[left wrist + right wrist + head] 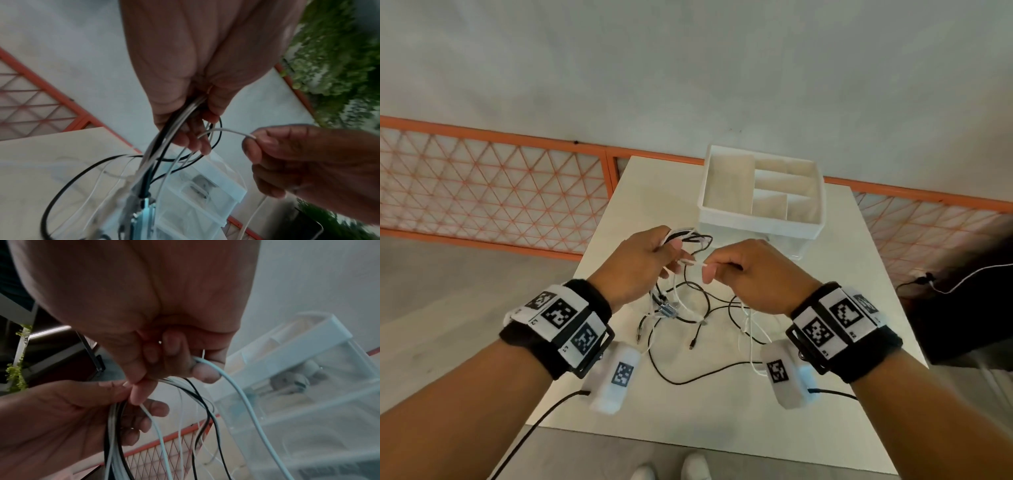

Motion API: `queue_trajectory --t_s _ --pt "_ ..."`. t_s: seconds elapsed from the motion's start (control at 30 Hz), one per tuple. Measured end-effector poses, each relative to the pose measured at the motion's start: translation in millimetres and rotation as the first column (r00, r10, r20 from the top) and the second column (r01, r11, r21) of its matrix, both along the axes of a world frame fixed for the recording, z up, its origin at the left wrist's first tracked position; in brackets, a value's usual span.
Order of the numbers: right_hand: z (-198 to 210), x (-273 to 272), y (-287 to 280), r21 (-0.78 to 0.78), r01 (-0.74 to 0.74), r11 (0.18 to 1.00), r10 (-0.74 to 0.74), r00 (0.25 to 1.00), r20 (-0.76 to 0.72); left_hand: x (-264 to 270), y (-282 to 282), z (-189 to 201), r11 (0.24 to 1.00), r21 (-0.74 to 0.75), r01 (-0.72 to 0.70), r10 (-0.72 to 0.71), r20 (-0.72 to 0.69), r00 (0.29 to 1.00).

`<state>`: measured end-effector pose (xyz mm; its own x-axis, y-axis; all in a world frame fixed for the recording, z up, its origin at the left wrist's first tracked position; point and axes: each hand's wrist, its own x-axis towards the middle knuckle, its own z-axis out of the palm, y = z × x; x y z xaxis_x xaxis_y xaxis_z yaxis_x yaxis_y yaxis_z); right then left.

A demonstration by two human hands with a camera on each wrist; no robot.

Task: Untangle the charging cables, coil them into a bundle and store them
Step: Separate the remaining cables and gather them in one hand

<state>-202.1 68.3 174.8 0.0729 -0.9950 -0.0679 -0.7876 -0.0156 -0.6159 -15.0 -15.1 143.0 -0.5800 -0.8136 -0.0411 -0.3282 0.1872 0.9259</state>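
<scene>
Your left hand (640,263) is raised over the desk (825,342), fingers curled round a bunch of black and white cables (688,240); loops stick out above the fist. The left wrist view shows the strands running through the fist and out past the fingers (193,142).

Below the hands, the rest of the cables hang in a tangle (688,308) down to the desk. A small clear-blue connector block (666,311) sits in the knot. Loose plug ends lie on the desk near the middle; one black loop trails toward you.

One white cable (693,262) bridges the gap between your hands. Your right hand (750,274) pinches it between thumb and forefinger, other fingers curled in. In the right wrist view the same cable (236,386) exits the pinch and drops away downward.

Far right side of the desk, beyond your hands: white bin (808,226) with a divided tray on top, clear walls below. No cable in the tray compartments.
</scene>
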Motion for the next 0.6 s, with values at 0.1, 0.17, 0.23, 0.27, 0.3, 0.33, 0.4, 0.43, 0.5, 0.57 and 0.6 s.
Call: queue_trajectory --t_s 0.1,0.17,0.23,0.27,0.3,0.33,0.4,0.43,0.5,0.57,0.6 --pt "7.2 -4.3 -0.4 -0.061 0.019 0.998 -0.021 1.000 -0.019 -14.0 4.9 14.9 0.981 -0.177 0.078 -0.059 0.109 0.992" --pt "8.9 -6.9 -0.5 -0.100 0.045 0.994 -0.046 0.999 -0.006 -21.2 4.5 18.0 0.990 -0.116 0.076 -0.073 0.034 0.997" --pt "8.4 -14.5 -1.7 -0.138 0.103 0.985 -0.098 0.994 0.042 -26.0 4.2 19.8 1.000 0.020 0.016 -0.015 -0.078 0.997" --pt "6.0 -21.8 -2.3 -0.148 0.147 0.978 -0.137 0.987 0.079 -27.3 3.7 20.9 0.996 0.086 -0.003 0.012 -0.107 0.994" --pt "1.6 -30.9 -2.6 -0.142 0.207 0.968 -0.188 0.973 0.136 -27.8 3.1 22.6 0.992 0.128 -0.015 0.030 -0.119 0.992" --pt "-4.2 -41.2 -1.7 -0.130 0.278 0.952 -0.246 0.944 0.218 -26.8 1.9 25.1 0.990 0.138 -0.024 0.042 -0.124 0.991" --pt "-22.1 -63.6 2.4 -0.058 0.439 0.897 -0.378 0.827 0.417 -20.9 -1.7 31.7 0.994 0.096 -0.046 0.059 -0.132 0.990" --pt "-32.4 -73.1 5.1 0.001 0.507 0.862 -0.443 0.751 0.489 -16.3 -3.9 35.4 0.996 0.064 -0.061 0.070 -0.142 0.987" --pt "-59.5 -92.0 11.7 0.135 0.605 0.785 -0.573 0.624 0.532 -6.9 -5.7 44.2 0.995 0.015 -0.095 0.096 -0.162 0.982" --pt "-89.2 -110.2 18.5 0.213 0.674 0.707 -0.679 0.562 0.474 -0.4 -8.3 48.3 0.989 -0.010 -0.148 0.144 -0.194 0.970" --pt "-101.8 -117.7 21.8 0.221 0.696 0.683 -0.715 0.576 0.397 2.1 -10.7 49.7 0.981 -0.013 -0.194 0.187 -0.222 0.957"
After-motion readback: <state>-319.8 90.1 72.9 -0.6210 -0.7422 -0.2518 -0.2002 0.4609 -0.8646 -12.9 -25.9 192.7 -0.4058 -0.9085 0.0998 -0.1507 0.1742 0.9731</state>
